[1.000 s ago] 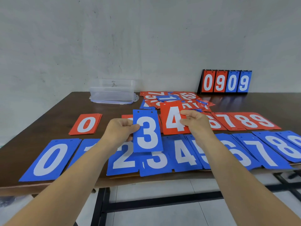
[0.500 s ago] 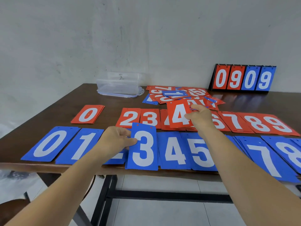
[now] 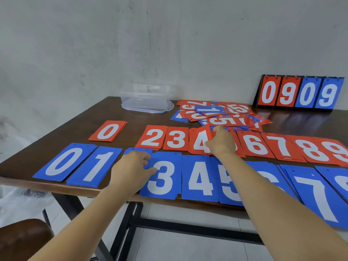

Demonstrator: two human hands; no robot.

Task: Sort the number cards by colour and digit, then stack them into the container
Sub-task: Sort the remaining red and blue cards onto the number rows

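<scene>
Dark wooden tabletop [image 3: 131, 125] lies under both of your outstretched arms. Your left grip [image 3: 131, 170] pinches the left edge of the blue 3 card [image 3: 162, 178], which lies flat in the blue row. Your right grip [image 3: 222, 143] pinches the red 4 card [image 3: 199, 144], tilted over the red row. The clear container [image 3: 146, 98] stands well apart, by the wall.

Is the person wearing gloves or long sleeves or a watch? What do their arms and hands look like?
No gloves, and no sleeves in view: the left hand and right hand are bare. The left forearm and right forearm are bare down to the picture's edge. I see no watch, bracelet or ring.
</scene>
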